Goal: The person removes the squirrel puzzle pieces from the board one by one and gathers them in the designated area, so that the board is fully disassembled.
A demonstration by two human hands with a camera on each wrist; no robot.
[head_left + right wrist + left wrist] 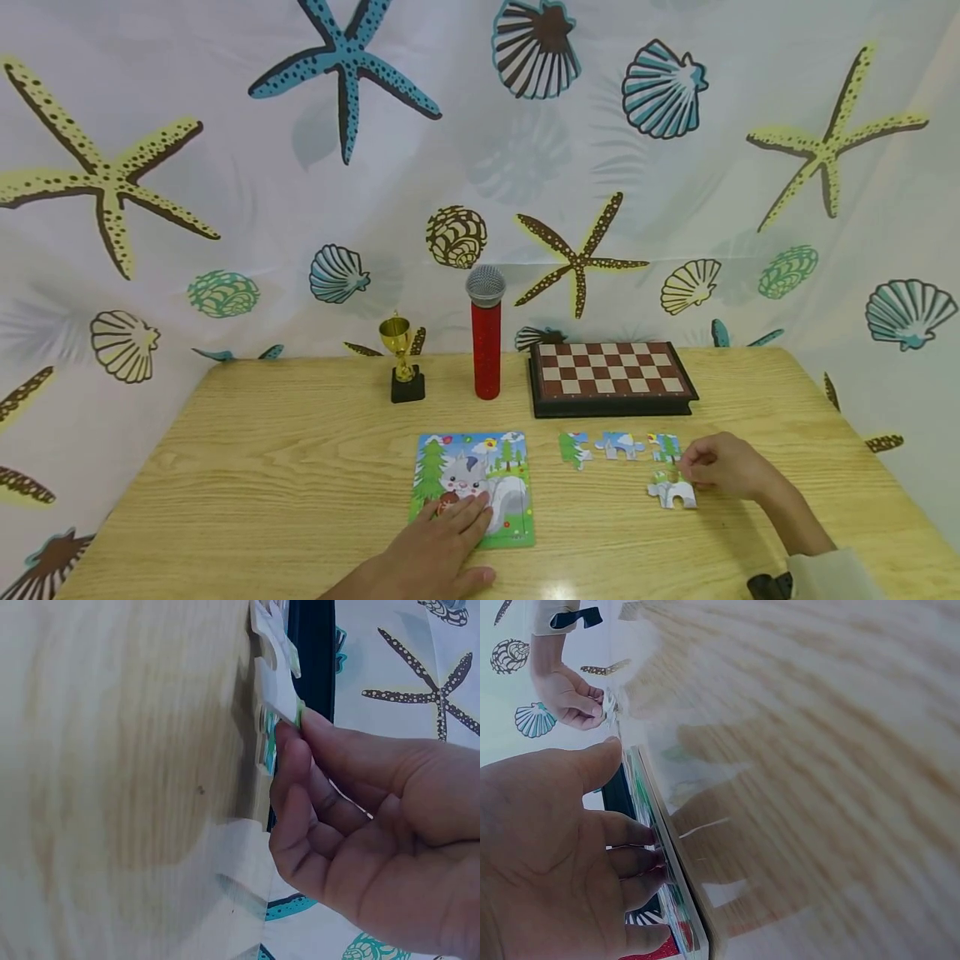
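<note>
My left hand [441, 546] lies with its fingers on the lower part of a square squirrel jigsaw puzzle [513, 504]. In the left wrist view its fingertips rest on the puzzle's upper face, and the palm faces the camera. My right hand [727, 468] pinches a puzzle piece [667, 492] between thumb and index finger. That piece is tilted up off the table in the right wrist view [279, 694]. Beyond it, another piece [664, 447] with tree and sky lies on the table. Further left are a grey-and-blue piece [620, 446] and a green tree piece [574, 448].
Along the back of the wooden table [285, 467] stand a small gold trophy [401, 354], a red microphone [487, 350] and a chessboard box [611, 375]. Behind them hangs a cloth [405, 183] printed with shells and starfish.
</note>
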